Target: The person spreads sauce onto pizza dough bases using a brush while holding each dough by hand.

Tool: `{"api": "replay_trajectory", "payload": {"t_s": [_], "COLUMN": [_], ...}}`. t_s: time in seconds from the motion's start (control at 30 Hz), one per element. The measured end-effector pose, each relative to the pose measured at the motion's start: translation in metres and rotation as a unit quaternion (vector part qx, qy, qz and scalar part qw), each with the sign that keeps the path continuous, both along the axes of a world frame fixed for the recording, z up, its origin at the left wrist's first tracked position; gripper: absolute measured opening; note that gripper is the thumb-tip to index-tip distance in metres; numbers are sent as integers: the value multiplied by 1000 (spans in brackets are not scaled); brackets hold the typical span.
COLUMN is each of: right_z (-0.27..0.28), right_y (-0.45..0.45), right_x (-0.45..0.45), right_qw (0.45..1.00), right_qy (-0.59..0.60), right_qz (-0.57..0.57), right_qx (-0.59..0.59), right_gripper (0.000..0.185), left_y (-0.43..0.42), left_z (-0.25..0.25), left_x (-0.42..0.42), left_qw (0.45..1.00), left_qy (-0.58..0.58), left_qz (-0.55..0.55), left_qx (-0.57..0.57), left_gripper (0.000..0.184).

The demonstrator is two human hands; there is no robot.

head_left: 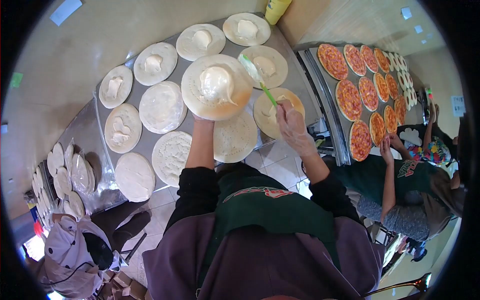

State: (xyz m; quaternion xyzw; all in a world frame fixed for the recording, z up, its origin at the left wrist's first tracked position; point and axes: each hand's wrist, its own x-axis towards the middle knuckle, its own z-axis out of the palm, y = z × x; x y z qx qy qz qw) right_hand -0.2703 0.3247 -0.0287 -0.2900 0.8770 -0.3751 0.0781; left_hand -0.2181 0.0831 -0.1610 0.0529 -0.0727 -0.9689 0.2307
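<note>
A round pizza crust (191, 92) is lifted above the metal table, with a glossy mound of white sauce (216, 82) at its middle. My left hand (202, 120) holds this crust from below; its fingers are hidden under it. In a clear glove, my right hand (291, 126) grips the green handle of a spatula (269, 94). The spatula's blade, coated with white sauce, is just off the right edge of the held crust. Below my right hand's fingers lies another crust (287, 100) with some sauce on it.
Several crusts with sauce dollops or spread sauce cover the metal table (295, 55). A yellow container (276, 10) stands at the back. Topped pizzas (350, 100) fill a table at right, beside a co-worker (395, 185). Bagged crusts (80, 172) lie at left near another person (75, 250).
</note>
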Motion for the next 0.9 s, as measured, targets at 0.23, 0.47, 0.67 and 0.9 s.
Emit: {"api": "replay_trajectory", "payload": {"t_s": [0.23,0.47,0.67,0.9], "right_z": [-17,-12,17,1], "right_y": [-8,6,1,-7], "right_x": [18,68,85,53], "right_qw": [988,968,975,983], "right_qy": [83,102,-17,144], "right_qz": [124,227,221,117], "right_qx": [32,0,-17,-2], "right_gripper": [9,15,12,6], "left_y": [15,-1,-12,-19], "left_z": [62,70,73,91], "left_x": [37,52,69,78], "left_qw": [994,987,993,999], "left_qy": [61,103,-71,-2], "left_qz": [-88,-112,5,-33], "left_qx": [37,52,-98,-35], "left_gripper": [57,56,54,51]}}
